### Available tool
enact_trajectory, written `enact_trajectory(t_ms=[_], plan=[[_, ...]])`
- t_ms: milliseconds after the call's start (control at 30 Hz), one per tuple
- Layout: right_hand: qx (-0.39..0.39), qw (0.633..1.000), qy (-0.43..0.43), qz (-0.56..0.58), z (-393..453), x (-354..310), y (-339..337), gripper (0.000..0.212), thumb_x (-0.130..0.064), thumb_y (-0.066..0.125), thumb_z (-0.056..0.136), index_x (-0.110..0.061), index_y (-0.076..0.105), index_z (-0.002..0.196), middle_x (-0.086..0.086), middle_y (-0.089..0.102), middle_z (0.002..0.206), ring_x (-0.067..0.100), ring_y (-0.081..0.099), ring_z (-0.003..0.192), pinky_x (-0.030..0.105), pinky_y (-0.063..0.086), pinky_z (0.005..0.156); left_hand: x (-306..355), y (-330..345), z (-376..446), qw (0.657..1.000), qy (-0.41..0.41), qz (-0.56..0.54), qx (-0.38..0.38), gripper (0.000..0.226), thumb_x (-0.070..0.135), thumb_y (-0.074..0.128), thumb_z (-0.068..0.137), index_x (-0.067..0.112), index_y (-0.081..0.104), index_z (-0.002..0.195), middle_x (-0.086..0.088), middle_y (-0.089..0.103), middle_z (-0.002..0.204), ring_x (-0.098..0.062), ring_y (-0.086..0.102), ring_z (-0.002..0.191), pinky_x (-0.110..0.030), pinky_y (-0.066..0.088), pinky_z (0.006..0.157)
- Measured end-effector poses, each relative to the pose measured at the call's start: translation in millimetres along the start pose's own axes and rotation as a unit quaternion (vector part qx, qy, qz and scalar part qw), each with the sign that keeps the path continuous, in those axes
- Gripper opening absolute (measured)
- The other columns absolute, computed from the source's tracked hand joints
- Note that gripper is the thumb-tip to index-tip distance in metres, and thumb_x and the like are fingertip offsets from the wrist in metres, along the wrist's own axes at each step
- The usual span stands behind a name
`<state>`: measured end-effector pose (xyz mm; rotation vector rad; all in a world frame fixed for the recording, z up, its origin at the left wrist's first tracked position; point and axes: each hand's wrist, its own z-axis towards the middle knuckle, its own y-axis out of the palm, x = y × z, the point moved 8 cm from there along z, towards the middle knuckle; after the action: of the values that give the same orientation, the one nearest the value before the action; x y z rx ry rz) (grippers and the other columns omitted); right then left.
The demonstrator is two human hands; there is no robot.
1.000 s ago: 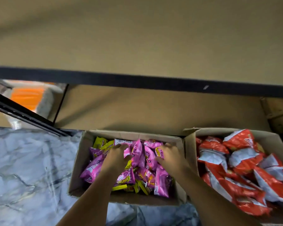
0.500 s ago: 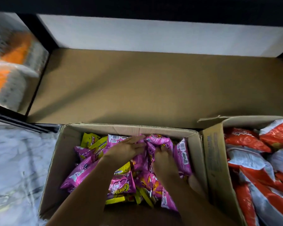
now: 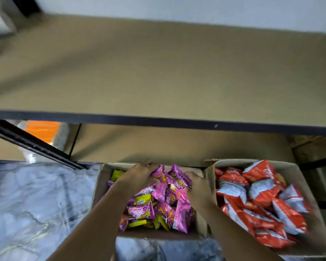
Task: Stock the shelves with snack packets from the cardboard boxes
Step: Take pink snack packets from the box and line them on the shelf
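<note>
View has tilted back up since half a second ago, so the upper shelf [image 3: 158, 68] fills the top again and both boxes sit low in the picture. The hands have also spread a bit: earlier they were almost touching in the middle of the pile, now there's a bunch of pink snack packets [image 3: 169, 179] bunched up between them.

Left hand [image 3: 139, 174] has its grip curled over the far-left side of that bunch, fingers on top of the packets. Right hand [image 3: 198, 187] is pressed in from the right, fingers wrapped round the pink packets too. Both look closed on the bunch, though it's blurry, so I can't tell how many packets each has.

The packets are still inside the left cardboard box [image 3: 102, 187], mixed with some yellow packets [image 3: 142, 198]. Just beside it, touching on the right, is a second cardboard box [image 3: 294, 172] full of red and white packets [image 3: 260, 196]. Both boxes stand on a marble-look floor [image 3: 36, 200] right in front of the lower shelf [image 3: 177, 146]. Something orange [image 3: 41, 130] sits in the bay off to the left.
</note>
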<state>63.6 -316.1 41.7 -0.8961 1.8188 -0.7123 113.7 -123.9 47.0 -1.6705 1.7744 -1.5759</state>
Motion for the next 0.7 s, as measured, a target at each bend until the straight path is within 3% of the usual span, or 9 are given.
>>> enact_trajectory(t_ms=[100, 167, 233, 300, 367, 400, 467, 567, 700], plan=[[0.01, 0.999, -0.035, 0.026, -27, -36, -64, 0.049, 0.003, 0.064, 0.077, -0.022, 0.066, 0.12, 0.0, 0.073, 0.104, 0.02, 0.068, 0.101, 0.031, 0.053, 0.09, 33, -66, -39, 1.0, -0.002, -0.005, 0.012, 0.071, 0.069, 0.053, 0.081, 0.018, 0.055, 0.13, 0.0, 0.057, 0.114, -0.022, 0.057, 0.106, -0.039, 0.047, 0.095], [0.017, 0.997, -0.064, 0.028, -47, -65, -110, 0.049, 0.003, 0.065, 0.076, -0.02, 0.068, 0.119, -0.002, 0.074, 0.107, 0.018, 0.067, 0.102, 0.026, 0.05, 0.092, 59, -114, -65, 0.999, 0.002, -0.009, 0.033, 0.076, 0.076, 0.046, 0.076, 0.018, 0.056, 0.126, 0.006, 0.051, 0.099, -0.02, 0.057, 0.094, -0.036, 0.049, 0.086], [0.01, 0.995, -0.089, 0.033, -67, -95, -155, 0.049, 0.003, 0.066, 0.078, -0.018, 0.067, 0.122, -0.004, 0.072, 0.112, 0.014, 0.066, 0.105, 0.02, 0.046, 0.093, 82, -158, -89, 0.998, 0.01, -0.011, 0.06, 0.084, 0.081, 0.041, 0.074, 0.018, 0.057, 0.127, 0.007, 0.05, 0.098, -0.021, 0.058, 0.095, -0.032, 0.046, 0.082], [0.0, 0.993, -0.112, 0.034, -88, -123, -199, 0.049, 0.0, 0.068, 0.081, -0.018, 0.064, 0.127, -0.005, 0.07, 0.116, 0.011, 0.063, 0.108, 0.023, 0.047, 0.098, 107, -203, -115, 0.996, 0.02, -0.017, 0.086, 0.087, 0.082, 0.042, 0.075, 0.016, 0.058, 0.128, 0.004, 0.057, 0.104, -0.021, 0.059, 0.099, -0.027, 0.042, 0.08], [0.008, 0.989, -0.141, 0.035, -109, -150, -241, 0.047, -0.003, 0.069, 0.082, -0.019, 0.065, 0.126, -0.006, 0.069, 0.112, 0.008, 0.062, 0.102, 0.017, 0.048, 0.091, 132, -246, -139, 0.995, 0.012, -0.004, 0.1, 0.085, 0.079, 0.047, 0.074, 0.018, 0.056, 0.133, 0.001, 0.06, 0.112, -0.019, 0.059, 0.103, -0.024, 0.038, 0.078], [0.018, 0.987, -0.154, 0.032, -119, -162, -262, 0.046, -0.003, 0.07, 0.082, -0.019, 0.066, 0.124, -0.006, 0.068, 0.108, 0.008, 0.061, 0.099, 0.01, 0.045, 0.084, 142, -267, -150, 0.994, 0.013, 0.001, 0.108, 0.088, 0.084, 0.045, 0.072, 0.019, 0.057, 0.131, 0.002, 0.06, 0.11, -0.017, 0.058, 0.1, -0.023, 0.036, 0.075], [0.036, 0.984, -0.171, 0.03, -138, -186, -302, 0.045, -0.002, 0.071, 0.08, -0.018, 0.067, 0.122, -0.003, 0.068, 0.107, 0.011, 0.061, 0.098, 0.012, 0.042, 0.08, 161, -303, -170, 0.991, 0.03, -0.015, 0.129, 0.093, 0.092, 0.04, 0.067, 0.019, 0.06, 0.122, 0.008, 0.054, 0.095, -0.012, 0.053, 0.085, -0.025, 0.036, 0.07], [0.054, 0.978, -0.199, 0.04, -164, -221, -355, 0.046, -0.002, 0.071, 0.081, -0.024, 0.066, 0.121, -0.006, 0.066, 0.106, 0.01, 0.06, 0.097, 0.024, 0.048, 0.083, 184, -353, -196, 0.984, 0.05, -0.034, 0.166, 0.07, 0.081, 0.054, 0.071, 0.021, 0.062, 0.105, 0.012, 0.05, 0.084, -0.011, 0.049, 0.076, -0.032, 0.042, 0.068], [0.074, 0.97, -0.229, 0.034, -192, -267, -420, 0.045, -0.003, 0.067, 0.083, -0.031, 0.066, 0.118, -0.012, 0.069, 0.102, 0.006, 0.062, 0.093, 0.026, 0.051, 0.084, 216, -426, -228, 0.976, 0.067, -0.008, 0.208, 0.058, 0.08, 0.058, 0.071, 0.026, 0.059, 0.089, 0.005, 0.056, 0.082, -0.016, 0.052, 0.075, -0.037, 0.047, 0.071]])
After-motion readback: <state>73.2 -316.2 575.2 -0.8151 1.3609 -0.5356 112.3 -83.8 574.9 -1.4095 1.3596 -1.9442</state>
